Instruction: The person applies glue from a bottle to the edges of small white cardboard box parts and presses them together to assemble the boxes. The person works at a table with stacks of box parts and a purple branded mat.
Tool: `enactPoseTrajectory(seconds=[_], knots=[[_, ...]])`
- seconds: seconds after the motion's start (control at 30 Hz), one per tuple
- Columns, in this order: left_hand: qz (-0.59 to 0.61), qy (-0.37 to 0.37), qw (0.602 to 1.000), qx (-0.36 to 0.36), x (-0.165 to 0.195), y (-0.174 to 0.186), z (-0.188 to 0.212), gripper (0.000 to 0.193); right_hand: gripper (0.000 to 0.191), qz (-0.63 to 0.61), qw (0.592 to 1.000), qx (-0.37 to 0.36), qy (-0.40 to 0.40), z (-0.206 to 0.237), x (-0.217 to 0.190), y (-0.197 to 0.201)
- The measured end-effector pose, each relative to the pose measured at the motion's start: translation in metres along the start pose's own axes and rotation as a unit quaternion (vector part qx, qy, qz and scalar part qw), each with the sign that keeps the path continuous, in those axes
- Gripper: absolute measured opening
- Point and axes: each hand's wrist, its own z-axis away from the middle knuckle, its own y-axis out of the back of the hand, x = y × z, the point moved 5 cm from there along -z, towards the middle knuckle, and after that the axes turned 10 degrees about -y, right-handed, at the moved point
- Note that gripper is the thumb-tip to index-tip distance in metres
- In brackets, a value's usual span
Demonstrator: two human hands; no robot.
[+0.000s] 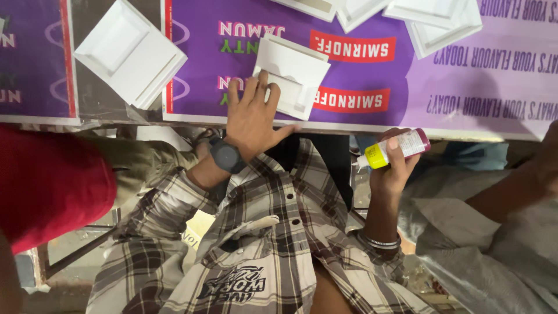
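The left hand (251, 119) lies flat, fingers spread, pressing a white folded card tray (292, 74) onto the purple printed sheet (360, 87). The right hand (390, 168) grips a glue bottle (394, 149), yellow cap fitted, contents not visible, held off the table edge.

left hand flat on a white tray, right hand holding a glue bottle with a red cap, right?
Not quite: the head view shows the cap is yellow, not red. The left hand does lie flat on a white tray, and the right hand holds the glue bottle.
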Motion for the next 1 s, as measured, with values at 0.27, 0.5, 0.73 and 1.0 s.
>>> enactPoseTrajectory(seconds=[0.27,0.5,0.73,1.0], knots=[[0.078,-0.023,0.997,0.011,0.053,-0.019,-0.023,0.069,0.027,-0.096,0.994,0.044,-0.029,0.029,0.003,0.034],[0.157,-0.125,0.979,0.039,0.069,-0.041,-0.049,0.032,0.026,-0.147,0.986,0.07,-0.043,0.027,-0.004,0.059],[0.207,-0.123,0.968,0.076,0.068,-0.046,-0.06,0.02,0.043,0.057,0.994,0.074,0.053,0.016,-0.008,0.027],[0.262,-0.127,0.956,0.047,0.061,-0.05,-0.073,0.02,0.046,0.065,0.994,0.083,0.022,-0.01,-0.004,-0.007]])
